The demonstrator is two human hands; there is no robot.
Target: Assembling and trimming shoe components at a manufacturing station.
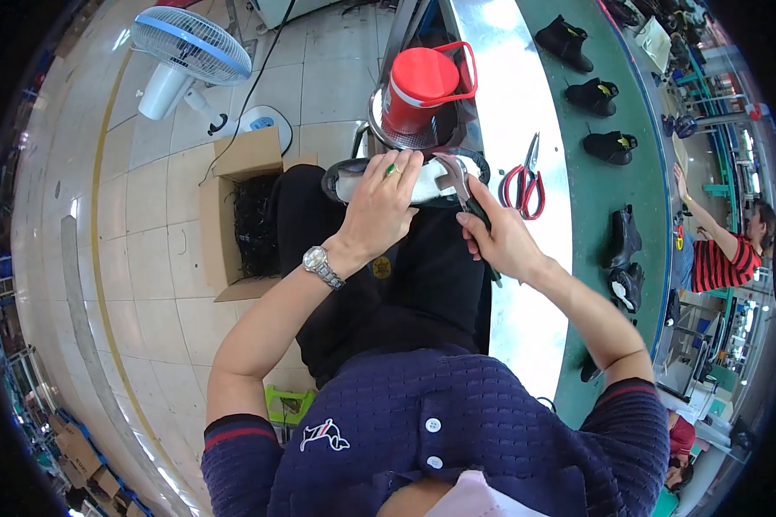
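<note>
Two-handed pincer work on a shoe held above the lap, beside a metal surface.
My left grip (378,202) lies over the shoe (429,184), fingers across its pale underside; I cannot tell whether they close around it. My right grip (502,234) is closed on a pair of pincers (459,177), whose metal head stands over the pale face near the shoe's right end; I cannot tell whether its jaws bite. The shoe lies crosswise over the dark trousers (440,293), just left of the surface (526,319). On that surface, to the right of the pincers, I see red-handled scissors (531,169), points away from the body. Beyond the shoe stands a red lidded container (422,76); to the left, an open carton (220,228) holds black scraps (257,226).
</note>
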